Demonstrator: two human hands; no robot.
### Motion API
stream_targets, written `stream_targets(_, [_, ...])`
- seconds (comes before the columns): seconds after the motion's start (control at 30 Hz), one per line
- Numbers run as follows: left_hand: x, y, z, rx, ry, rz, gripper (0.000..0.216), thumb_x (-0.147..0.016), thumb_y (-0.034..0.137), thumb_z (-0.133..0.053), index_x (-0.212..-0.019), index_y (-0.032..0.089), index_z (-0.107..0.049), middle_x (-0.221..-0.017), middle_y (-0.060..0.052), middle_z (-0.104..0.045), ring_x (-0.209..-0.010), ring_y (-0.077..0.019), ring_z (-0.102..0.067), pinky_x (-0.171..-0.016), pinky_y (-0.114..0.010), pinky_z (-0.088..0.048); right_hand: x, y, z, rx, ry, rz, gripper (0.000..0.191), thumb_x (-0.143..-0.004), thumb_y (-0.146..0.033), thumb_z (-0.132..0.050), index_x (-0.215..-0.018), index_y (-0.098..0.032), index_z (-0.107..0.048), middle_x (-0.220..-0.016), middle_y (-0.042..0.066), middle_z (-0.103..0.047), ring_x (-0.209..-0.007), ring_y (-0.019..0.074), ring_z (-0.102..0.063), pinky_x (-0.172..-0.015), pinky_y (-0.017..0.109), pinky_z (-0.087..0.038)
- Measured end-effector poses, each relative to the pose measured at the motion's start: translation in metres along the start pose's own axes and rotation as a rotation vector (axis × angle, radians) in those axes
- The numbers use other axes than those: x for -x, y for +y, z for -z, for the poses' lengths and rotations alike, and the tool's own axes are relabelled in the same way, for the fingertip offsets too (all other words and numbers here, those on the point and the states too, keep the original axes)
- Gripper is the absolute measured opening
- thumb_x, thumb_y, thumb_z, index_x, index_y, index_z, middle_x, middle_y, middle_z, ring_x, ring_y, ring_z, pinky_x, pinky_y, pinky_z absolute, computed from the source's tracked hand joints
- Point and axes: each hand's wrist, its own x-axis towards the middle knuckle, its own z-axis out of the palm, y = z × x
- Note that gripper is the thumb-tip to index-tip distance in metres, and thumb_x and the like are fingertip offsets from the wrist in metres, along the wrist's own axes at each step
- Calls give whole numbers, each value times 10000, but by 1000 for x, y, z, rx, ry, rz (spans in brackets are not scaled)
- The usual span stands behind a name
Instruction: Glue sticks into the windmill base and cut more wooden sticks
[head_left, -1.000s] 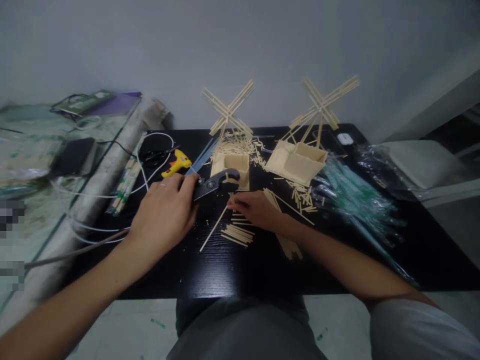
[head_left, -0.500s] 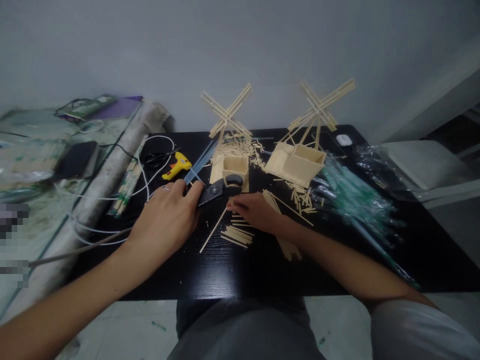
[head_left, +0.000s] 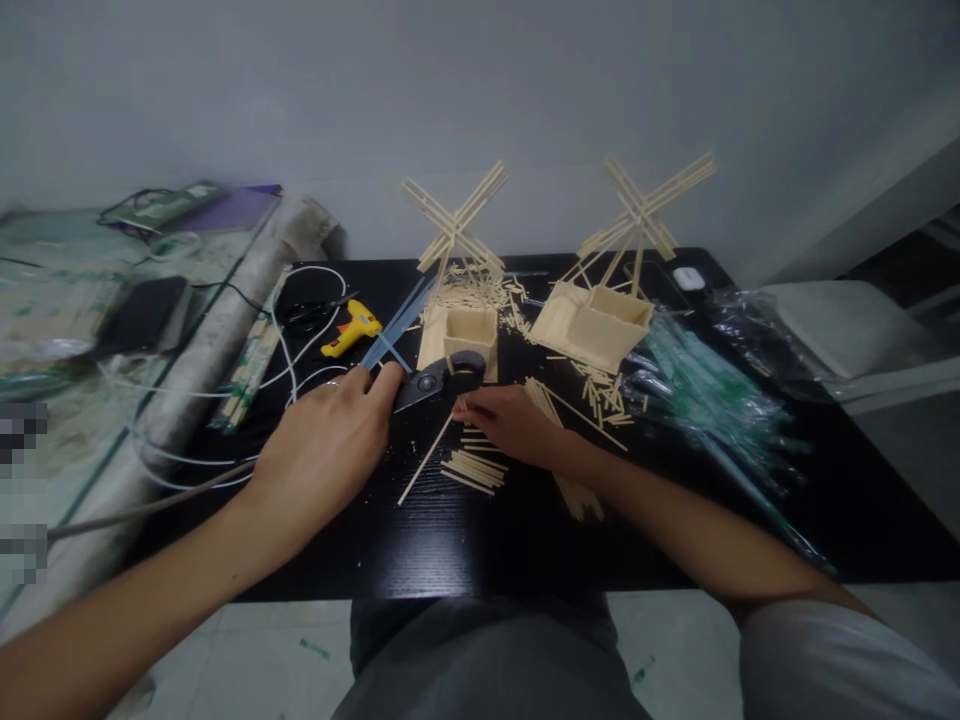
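My left hand (head_left: 326, 430) is closed round a dark cutter like pruning shears (head_left: 429, 384), whose curved jaw points right. Pinched in the fingertips of my right hand (head_left: 510, 425) is a thin wooden stick (head_left: 425, 460), slanting down to the left just below the cutter's jaws. Short cut sticks (head_left: 474, 472) lie in a row under and in front of that hand. Longer sticks (head_left: 577, 497) lie partly beneath my right wrist. Behind the cutter stands a wooden windmill model (head_left: 471, 330) with crossed blades; a second windmill model (head_left: 589, 325) stands to its right.
A yellow glue gun (head_left: 352, 330) and blue strips (head_left: 397, 325) lie left of the models. White cable (head_left: 289, 350) loops near bundled sticks (head_left: 247, 375). Green and clear plastic wrappers (head_left: 705, 390) cover the right side of the black table (head_left: 427, 560). Stick scraps (head_left: 604, 395) are scattered about.
Hardly anything differs. My left hand and the cutter have shifted very slightly; the stick stays pinched in my right hand, and the view has moved a little.
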Motion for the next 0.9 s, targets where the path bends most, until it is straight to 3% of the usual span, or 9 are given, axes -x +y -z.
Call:
stream_targets(0.2, [-3,-7,-6,0,12,12,269,-893,139,-490,-1127,193,-611,-957,-123,-676,-792,-319,-684,-614,-375,-468,-3,-8,7,34,-36,-54,143,-962,-213,-698,-855,-140,-760,-836,45,-784,-751,136,-689,-722,216,-444])
stream_targets(0.37, [-14,-17,-17,97,129,109,406,-892,225,-548,-1292,227,-614,-1160,-134,-681,-992,-337,-673,-766,-403,-511,-12,-16,52,-2,-182,-105,61,-923,-191,-738,-935,-175,-795,-909,21,-805,-803,135,-714,-771,216,-469])
stream_targets(0.5, [-27,-15,-37,340,202,167,397,-946,291,-508,-1329,253,-608,-1176,-105,-681,-1029,-298,-666,-789,-364,-492,-17,-12,81,253,-260,-271,73,-870,-193,-780,-930,-162,-807,-859,38,-772,-774,151,-677,-709,230,-439])
stream_targets(0.67, [-36,-8,-57,691,106,159,437,-971,606,-478,-1141,242,-651,-896,-31,-695,-822,-242,-658,-724,-329,-434,-17,-12,74,329,-476,-374,128,-858,-128,-753,-980,-158,-779,-828,27,-756,-727,140,-657,-671,228,-398])
stream_targets(0.8, [-35,-11,-64,917,13,56,404,-992,565,-419,-913,208,-593,-765,5,-629,-725,-202,-598,-710,-327,-408,-14,-14,61,368,-476,-337,74,-861,-117,-753,-923,-152,-732,-835,47,-744,-750,156,-652,-650,239,-367])
stream_targets(0.9, [-33,-15,-67,1009,-19,-20,399,-1029,517,-371,-896,201,-576,-811,-6,-643,-774,-201,-604,-750,-336,-426,-13,-13,58,380,-449,-319,56,-859,-117,-752,-854,-157,-713,-788,50,-724,-712,164,-628,-630,256,-348])
